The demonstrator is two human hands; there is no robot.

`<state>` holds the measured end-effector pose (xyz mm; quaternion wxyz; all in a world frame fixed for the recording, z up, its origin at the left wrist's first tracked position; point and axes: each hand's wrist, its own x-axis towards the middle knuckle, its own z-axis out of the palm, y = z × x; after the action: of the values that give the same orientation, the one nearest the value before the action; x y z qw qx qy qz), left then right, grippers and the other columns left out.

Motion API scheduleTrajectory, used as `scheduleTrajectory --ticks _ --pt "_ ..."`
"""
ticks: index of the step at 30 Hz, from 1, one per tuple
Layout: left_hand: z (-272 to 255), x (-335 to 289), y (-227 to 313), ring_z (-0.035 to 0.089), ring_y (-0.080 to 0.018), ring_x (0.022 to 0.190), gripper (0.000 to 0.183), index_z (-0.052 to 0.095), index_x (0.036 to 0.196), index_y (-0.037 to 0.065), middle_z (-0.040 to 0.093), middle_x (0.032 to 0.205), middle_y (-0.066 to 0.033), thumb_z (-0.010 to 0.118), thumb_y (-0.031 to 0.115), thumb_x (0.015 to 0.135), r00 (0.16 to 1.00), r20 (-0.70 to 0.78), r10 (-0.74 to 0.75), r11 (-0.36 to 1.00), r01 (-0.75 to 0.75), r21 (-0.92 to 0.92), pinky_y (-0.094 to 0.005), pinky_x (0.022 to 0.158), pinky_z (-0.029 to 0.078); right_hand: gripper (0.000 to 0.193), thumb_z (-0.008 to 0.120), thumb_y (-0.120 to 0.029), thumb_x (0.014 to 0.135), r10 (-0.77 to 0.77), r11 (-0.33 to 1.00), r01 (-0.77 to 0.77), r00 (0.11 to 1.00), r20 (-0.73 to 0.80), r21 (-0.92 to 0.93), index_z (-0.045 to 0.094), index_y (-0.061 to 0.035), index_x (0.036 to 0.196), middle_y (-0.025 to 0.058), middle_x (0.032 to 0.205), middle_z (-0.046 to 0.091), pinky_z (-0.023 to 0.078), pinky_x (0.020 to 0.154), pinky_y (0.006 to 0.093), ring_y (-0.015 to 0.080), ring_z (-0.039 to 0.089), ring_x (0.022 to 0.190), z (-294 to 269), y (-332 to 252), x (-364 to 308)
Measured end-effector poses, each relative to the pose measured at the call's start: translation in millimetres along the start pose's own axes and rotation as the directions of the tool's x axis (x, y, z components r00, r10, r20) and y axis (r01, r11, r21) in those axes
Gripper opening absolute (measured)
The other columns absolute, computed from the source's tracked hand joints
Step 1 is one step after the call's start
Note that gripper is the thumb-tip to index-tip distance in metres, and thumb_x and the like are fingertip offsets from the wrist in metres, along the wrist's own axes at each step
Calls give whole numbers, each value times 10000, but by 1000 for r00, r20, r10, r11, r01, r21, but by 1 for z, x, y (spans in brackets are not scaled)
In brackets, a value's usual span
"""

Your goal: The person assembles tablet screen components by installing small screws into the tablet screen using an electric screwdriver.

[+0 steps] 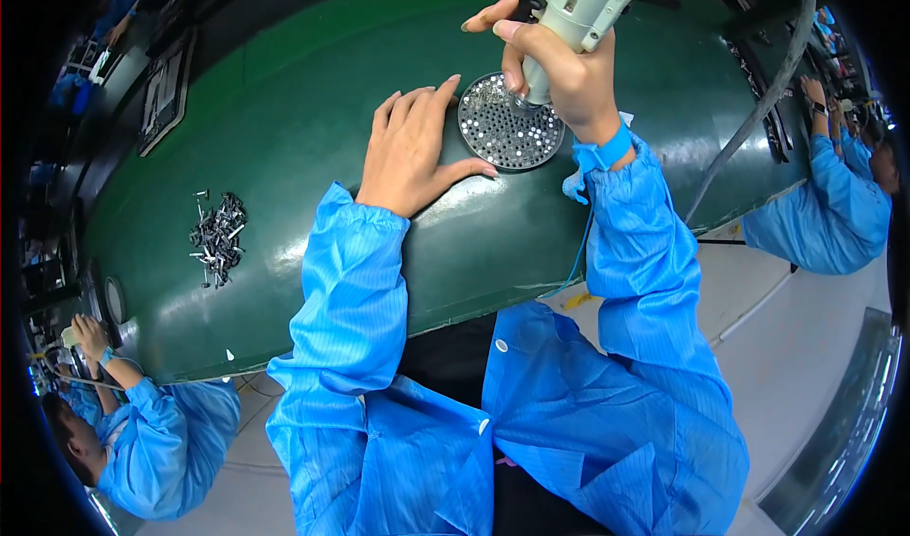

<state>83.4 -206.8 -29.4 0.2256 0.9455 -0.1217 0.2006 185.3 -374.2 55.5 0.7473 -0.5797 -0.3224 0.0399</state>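
My right hand (pixel 573 72) is wrapped round a pale green hand-held power tool (pixel 571 15). The tool's narrow metal end points down onto a round dark plate (pixel 512 162) full of small holes. Many holes hold tiny white or silvery pieces, and others look dark. My left hand (pixel 409 143) lies flat on the green table mat beside the plate, fingers spread, thumb pointing toward the plate's near edge. It holds nothing. A blue wrist strap (pixel 605 152) with a thin blue cord is round my right wrist.
A loose pile of small black and silvery parts (pixel 219 237) lies on the green table (pixel 313 72) at the left. A thick grey cable (pixel 758 109) hangs at the right. Co-workers in blue sit at the left (pixel 156 451) and right (pixel 815 204). A dark frame (pixel 169 100) lies far left.
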Motion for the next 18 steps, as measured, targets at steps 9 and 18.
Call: scheduleTrajectory --ticks 9,18 --pt "-1 1 2 542 -350 1213 1021 478 1404 23 596 1235 -157 827 598 636 1000 -7 12 1000 -12 19 -507 1080 371 125 627 -30 882 0 1000 0 999 -49 -3 709 56 920 139 897 749 478 445 251 102 610 520 -8 -1 0" --pt "-11 11 -15 522 -384 1231 1099 512 1357 4 574 1275 -200 898 573 499 998 53 15 993 -9 -118 -518 1087 370 123 657 -44 887 61 998 -62 994 -87 -9 732 42 933 59 695 675 446 455 242 94 599 523 -6 2 6"
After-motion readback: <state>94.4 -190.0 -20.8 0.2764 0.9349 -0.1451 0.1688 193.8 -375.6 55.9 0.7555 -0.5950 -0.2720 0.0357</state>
